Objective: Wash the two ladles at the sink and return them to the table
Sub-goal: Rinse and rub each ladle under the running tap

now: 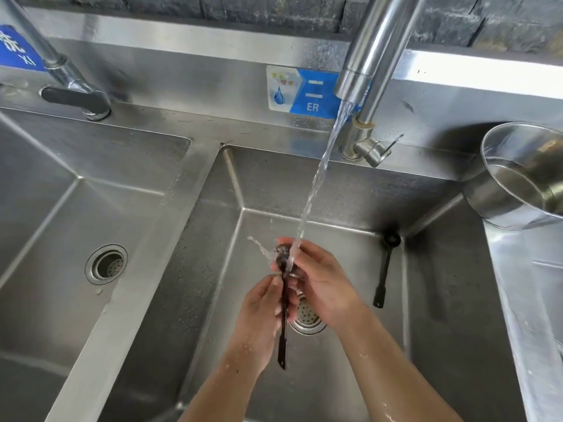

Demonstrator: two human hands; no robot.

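I hold a small black ladle (283, 339) over the middle sink basin (335, 190), its bowl up under the running water stream (316, 178). My left hand (262, 312) grips its handle. My right hand (320, 278) wraps around the bowl end, fingers on it. The handle's tail hangs down below my left hand. A second black ladle (385, 269) lies on the basin floor at the far right corner, bowl away from me. Both hands and forearms are wet.
The tap (374, 56) arches over the basin, its lever (377, 150) at the base. The drain strainer (306, 315) sits under my hands. Another basin (45, 239) with a drain lies left. A steel pot (524, 178) holding water stands on the right counter.
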